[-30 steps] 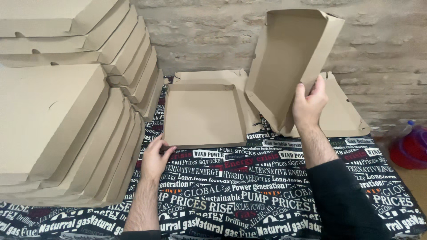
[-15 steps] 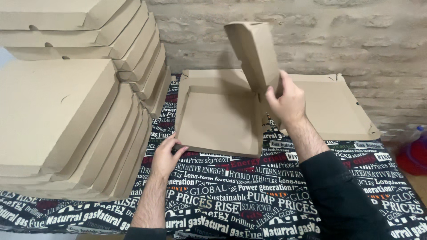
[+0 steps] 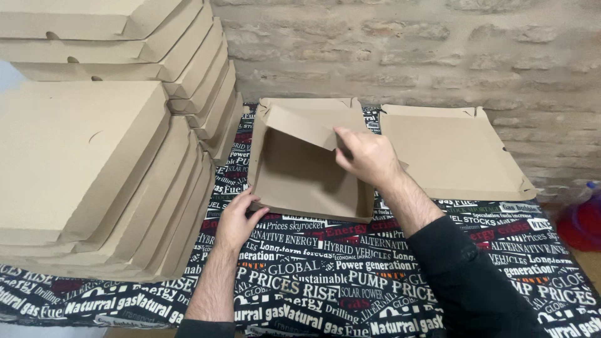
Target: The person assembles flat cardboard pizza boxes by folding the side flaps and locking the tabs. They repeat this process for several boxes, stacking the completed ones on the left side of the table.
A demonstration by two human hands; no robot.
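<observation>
A brown cardboard pizza box (image 3: 300, 181) lies open on the table in front of me. My right hand (image 3: 366, 156) grips its lid (image 3: 300, 125), which tilts down low over the box base. My left hand (image 3: 236, 219) rests against the box's near left corner, fingers touching the front wall. A second unfolded flat box (image 3: 447, 150) lies just to the right, partly under the first.
Two tall stacks of closed pizza boxes (image 3: 94, 156) fill the left side. The table wears a black cloth printed with words (image 3: 325, 281). A brick wall (image 3: 407, 50) runs behind. A red and blue object (image 3: 582, 222) sits at the right edge.
My right hand has swung the lid from upright down over the box base. My left hand has stayed at the box's near left corner.
</observation>
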